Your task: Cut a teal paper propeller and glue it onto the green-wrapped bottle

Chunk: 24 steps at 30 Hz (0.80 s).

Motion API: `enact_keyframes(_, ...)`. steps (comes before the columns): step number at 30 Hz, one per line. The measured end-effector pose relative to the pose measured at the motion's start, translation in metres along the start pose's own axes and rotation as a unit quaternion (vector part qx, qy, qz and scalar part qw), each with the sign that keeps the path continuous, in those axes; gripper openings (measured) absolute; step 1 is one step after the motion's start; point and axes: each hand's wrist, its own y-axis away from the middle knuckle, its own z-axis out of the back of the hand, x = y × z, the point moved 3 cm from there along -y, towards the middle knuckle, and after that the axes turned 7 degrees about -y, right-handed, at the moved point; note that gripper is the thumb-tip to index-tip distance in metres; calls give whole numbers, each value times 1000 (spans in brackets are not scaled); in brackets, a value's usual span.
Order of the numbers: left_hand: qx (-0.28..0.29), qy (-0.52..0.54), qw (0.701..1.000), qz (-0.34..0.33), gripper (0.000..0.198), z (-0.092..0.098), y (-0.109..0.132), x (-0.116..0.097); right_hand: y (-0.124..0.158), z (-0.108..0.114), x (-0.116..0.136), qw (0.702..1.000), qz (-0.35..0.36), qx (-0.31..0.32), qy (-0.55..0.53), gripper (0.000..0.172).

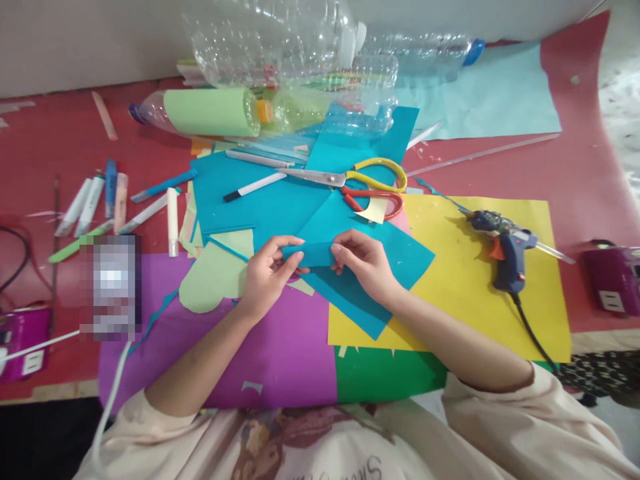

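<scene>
the paper strip (309, 254) sits between the left hand (267, 273) and right hand (367, 263), above overlapping paper sheets (280, 347). behind it lie the scissors (350, 179) (a pen (253, 188) just left of them), with the bottles (280, 47) farther back. the glue gun (505, 250) lies to the right and the markers (93, 203) to the left.

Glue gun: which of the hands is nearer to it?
Right. The right hand pinches the teal paper roll left of the glue gun; the left hand grips the roll's farther end.
</scene>
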Motion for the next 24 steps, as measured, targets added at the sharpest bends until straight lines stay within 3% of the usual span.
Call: enact_keyframes(24,6,-5,1000,-8,40,-1,2,-2,0,2,1,1000,18,-10,18,48)
